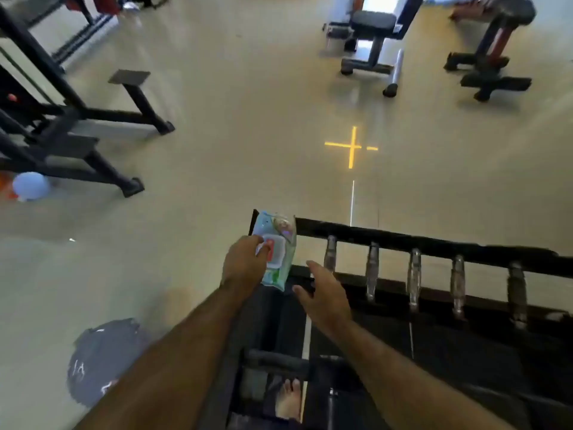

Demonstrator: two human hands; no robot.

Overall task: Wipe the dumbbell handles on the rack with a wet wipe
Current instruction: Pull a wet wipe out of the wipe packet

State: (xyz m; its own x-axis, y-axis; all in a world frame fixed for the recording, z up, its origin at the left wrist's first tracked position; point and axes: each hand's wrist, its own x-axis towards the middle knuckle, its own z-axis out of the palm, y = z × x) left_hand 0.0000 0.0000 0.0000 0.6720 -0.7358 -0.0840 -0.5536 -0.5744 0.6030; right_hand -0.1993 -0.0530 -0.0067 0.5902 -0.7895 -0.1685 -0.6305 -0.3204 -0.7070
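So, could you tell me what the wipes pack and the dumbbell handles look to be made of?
Wipes pack: soft plastic film, glossy and crinkled, with what looks like a rigid plastic flip lid. Dumbbell handles: probably polished or chromed metal, judging by their silvery glints.

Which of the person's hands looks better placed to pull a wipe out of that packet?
Probably the right hand. It is free, its fingers relaxed beside the pale blue plastic wet wipe packet, while the left hand is busy gripping that packet at its white flip lid.
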